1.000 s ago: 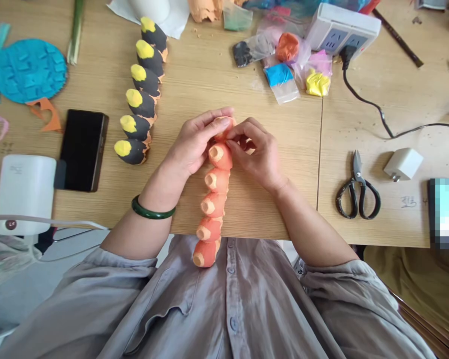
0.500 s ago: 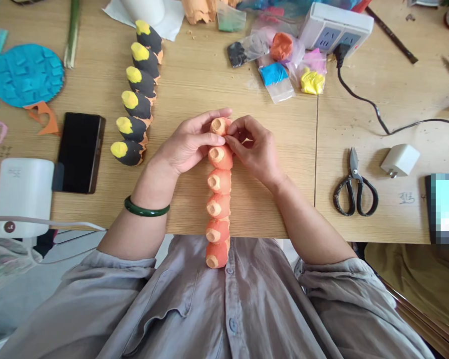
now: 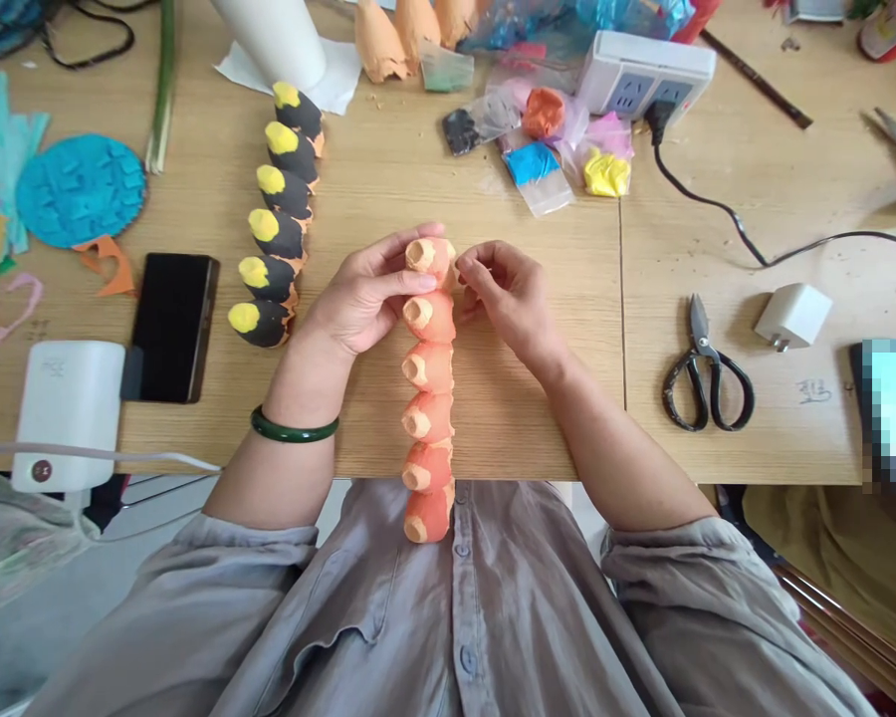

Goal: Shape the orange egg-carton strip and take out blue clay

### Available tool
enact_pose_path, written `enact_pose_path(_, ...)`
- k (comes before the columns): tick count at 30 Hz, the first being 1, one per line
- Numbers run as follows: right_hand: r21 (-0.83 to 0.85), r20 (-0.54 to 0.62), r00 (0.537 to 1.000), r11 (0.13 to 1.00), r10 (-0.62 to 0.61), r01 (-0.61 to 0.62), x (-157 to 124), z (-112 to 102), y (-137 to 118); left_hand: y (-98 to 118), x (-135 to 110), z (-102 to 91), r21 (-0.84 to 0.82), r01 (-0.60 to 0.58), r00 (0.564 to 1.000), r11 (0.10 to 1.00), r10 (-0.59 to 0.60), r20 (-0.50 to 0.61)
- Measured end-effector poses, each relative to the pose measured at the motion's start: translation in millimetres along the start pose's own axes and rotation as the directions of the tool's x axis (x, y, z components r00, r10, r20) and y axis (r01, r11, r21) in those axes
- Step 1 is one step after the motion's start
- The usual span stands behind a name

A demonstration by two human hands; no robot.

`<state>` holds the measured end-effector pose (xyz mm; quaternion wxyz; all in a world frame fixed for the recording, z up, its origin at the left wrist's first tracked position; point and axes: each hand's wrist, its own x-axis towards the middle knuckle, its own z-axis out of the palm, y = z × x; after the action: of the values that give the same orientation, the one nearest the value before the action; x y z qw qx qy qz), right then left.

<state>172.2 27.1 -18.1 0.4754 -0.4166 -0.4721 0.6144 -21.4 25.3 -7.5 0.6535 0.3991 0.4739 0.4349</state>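
Your L hand (image 3: 365, 294) wraps top cup of orange egg-carton strip (image 3: 428, 370), fingers closed; R hand (image 3: 506, 297) pinches its side, strip overhanging near table edge (image 3: 508, 470).

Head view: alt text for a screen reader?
A person's left hand grips the top of a chain of orange moulded-pulp cones on a wooden table, right hand beside it. A black-and-yellow cone chain lies to its left; scissors lie to the right.
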Motion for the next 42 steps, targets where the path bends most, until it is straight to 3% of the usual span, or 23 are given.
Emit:
enact_pose_path(4, 0.109, 0.124, 0.980, 0.979, 0.159, -0.173, -2, 4, -3, 2, -2, 3.0, -0.027, -0.010, 0.999, 1.000, 0.010, -0.032)
enact_pose_path(10, 0.168, 0.080, 0.987, 0.974, 0.138, -0.149, -4, 9, -3, 2, -7, 7.3, -0.034, -0.047, 0.999, 0.998, 0.048, 0.005)
enact_pose_path(20, 0.185, 0.089, 0.994, 0.980, 0.063, -0.079, -7, 9, -13, 8, -10, 16.0, -0.124, 0.008, 1.000, 0.992, -0.005, 0.025)
enact_pose_path(33, 0.355, 0.233, 0.953, 0.896, 0.192, -0.267, -1, 4, -10, 7, -9, 7.0, -0.140, 0.020, 0.998, 0.990, -0.012, 0.056)
enact_pose_path(42, 0.366, 0.209, 0.965, 0.902, 0.160, -0.229, -2, 5, -7, 9, -11, 12.8, -0.106, 0.019, 1.000, 0.994, -0.018, 0.016)
